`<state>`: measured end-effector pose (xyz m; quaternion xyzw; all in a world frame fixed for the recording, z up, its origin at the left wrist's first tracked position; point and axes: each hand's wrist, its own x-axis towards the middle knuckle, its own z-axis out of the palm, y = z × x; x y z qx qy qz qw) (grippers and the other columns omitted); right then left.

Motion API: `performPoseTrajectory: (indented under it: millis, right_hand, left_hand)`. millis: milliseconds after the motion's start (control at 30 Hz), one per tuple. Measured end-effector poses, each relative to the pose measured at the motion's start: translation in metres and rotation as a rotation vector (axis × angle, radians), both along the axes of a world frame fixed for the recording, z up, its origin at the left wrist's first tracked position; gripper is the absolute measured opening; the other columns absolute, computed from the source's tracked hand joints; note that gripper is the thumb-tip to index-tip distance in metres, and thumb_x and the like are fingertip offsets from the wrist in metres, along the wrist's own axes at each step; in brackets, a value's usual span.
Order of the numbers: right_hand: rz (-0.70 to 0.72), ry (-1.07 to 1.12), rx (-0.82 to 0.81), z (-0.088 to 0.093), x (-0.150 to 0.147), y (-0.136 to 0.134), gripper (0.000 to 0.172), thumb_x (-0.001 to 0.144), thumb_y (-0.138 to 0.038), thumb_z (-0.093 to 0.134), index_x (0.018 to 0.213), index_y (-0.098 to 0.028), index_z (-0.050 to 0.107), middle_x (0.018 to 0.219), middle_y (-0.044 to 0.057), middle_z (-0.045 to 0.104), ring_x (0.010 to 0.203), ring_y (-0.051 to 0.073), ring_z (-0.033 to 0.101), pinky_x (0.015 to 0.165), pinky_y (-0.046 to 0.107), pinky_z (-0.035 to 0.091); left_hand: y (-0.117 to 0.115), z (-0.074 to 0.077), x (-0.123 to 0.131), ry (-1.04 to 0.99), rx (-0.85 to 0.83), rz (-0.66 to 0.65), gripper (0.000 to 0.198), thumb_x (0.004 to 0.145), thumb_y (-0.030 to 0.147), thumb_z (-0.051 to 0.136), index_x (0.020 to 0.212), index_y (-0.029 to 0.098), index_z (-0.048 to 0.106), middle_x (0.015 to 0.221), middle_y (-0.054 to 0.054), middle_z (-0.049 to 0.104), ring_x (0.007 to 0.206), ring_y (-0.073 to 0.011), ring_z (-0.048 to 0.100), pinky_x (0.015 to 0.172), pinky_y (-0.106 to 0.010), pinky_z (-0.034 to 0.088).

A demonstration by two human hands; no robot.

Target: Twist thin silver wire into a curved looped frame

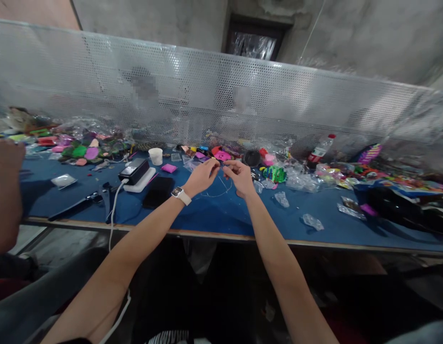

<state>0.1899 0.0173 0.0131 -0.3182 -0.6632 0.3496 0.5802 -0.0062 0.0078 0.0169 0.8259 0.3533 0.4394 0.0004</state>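
Note:
My left hand (pixel 203 176), with a white-banded watch on its wrist, is raised over the middle of the blue table, its fingertips pinched together. Close by on the right, my right hand (pixel 240 177) is pinched too, and the fingertips of both hands nearly meet. A thin pale thread (pixel 221 194) trails in a loose curve below them over the tabletop and seems to run up into the fingers. Whatever small piece may be at the fingertips is too small to make out. A bright pink packet (pixel 169 168) and a dark phone (pixel 157 192) lie left of my left hand.
A black charger box (pixel 134 172) with a white cable, a white cup (pixel 156 156) and black tools (pixel 100 198) are on the left. Colourful pieces and clear wrappers (pixel 303 179) line a perforated metal screen (pixel 207 91). A bottle (pixel 321 151) stands right. Another person's arm (pixel 6 191) is far left.

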Motion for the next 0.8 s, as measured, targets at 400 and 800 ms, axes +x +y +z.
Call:
performPoseTrajectory:
  millis: [400, 800]
  right_hand:
    - [0.046, 0.106, -0.102, -0.004, -0.004, 0.004, 0.062, 0.07, -0.072, 0.095, 0.101, -0.022, 0.077, 0.071, -0.001, 0.072, 0.064, 0.015, 0.065, 0.064, 0.031, 0.056]
    - [-0.117, -0.007, -0.053, -0.013, 0.006, 0.016, 0.061, 0.077, -0.078, 0.084, 0.096, -0.022, 0.072, 0.079, 0.005, 0.076, 0.064, 0.018, 0.066, 0.058, 0.031, 0.053]
  left_hand:
    - [0.01, -0.006, -0.003, -0.121, -0.034, -0.05, 0.007, 0.11, 0.02, 0.057, 0.107, 0.019, 0.063, 0.102, -0.008, 0.074, 0.091, -0.0216, 0.071, 0.085, -0.035, 0.056]
    - [0.027, -0.017, -0.007, -0.534, -0.677, -0.133, 0.034, 0.116, 0.037, 0.043, 0.094, 0.019, 0.061, 0.074, 0.0, 0.061, 0.045, -0.01, 0.049, 0.044, -0.025, 0.036]
